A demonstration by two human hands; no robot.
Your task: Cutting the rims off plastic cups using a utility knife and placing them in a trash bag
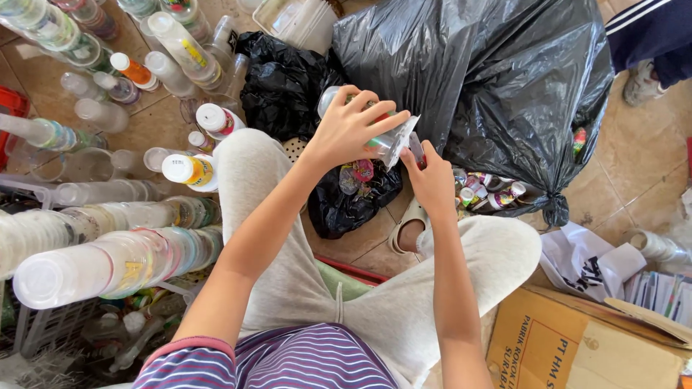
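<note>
My left hand [351,128] is wrapped over a clear plastic cup [367,133], fingers [375,119] curled across its top side and clamped on it, the white base poking out behind my knuckles. My right hand [431,180] sits just below and to the right, thumb and forefinger pinched together on the cup's foil lid [404,138] at the mouth end. Beyond my fingertips lies a big black rubbish bag [490,72], and stacked clear cups [108,259] lie well off to the left.
</note>
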